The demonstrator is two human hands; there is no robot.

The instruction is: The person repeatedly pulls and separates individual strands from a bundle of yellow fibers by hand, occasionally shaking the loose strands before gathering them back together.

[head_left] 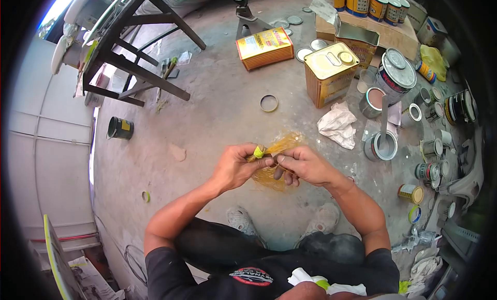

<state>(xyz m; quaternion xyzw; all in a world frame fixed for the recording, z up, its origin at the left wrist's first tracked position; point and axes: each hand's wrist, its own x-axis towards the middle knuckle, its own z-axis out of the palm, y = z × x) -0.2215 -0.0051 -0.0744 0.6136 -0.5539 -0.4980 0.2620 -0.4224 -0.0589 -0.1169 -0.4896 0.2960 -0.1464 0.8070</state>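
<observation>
Head view, mesh: a crumpled yellow mesh (279, 144) is held above the floor (217, 119), between both hands.
Left hand (239, 164): pinched on its green-taped end (259, 152).
Right hand (305, 165): gripped on the mesh, equally near.
Axis: slanted toward the square tin (330, 75).

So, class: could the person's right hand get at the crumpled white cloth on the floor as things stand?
Probably yes. The crumpled white cloth lies on open floor just beyond the right hand, with nothing between them. But both hands are pinching a yellowish mesh piece, which would need releasing first.
</observation>
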